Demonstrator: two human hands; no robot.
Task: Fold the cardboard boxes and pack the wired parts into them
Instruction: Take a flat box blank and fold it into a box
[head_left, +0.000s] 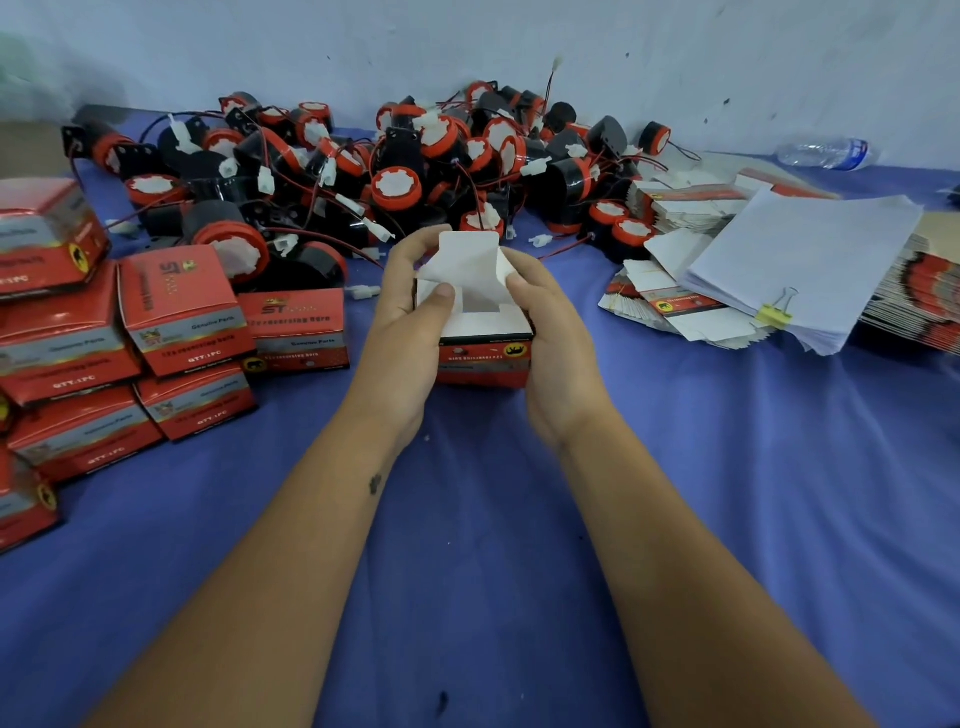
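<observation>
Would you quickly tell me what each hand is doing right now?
Left hand: grips the box, thumb pressing a side flap.
Right hand: grips the box's other side, fingers at the flaps.

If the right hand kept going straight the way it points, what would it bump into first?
The right hand grips the box and points away from the person, toward the wall. Going straight on, it would probably first meet the pile of wired parts, though the depth is hard to judge.
</observation>
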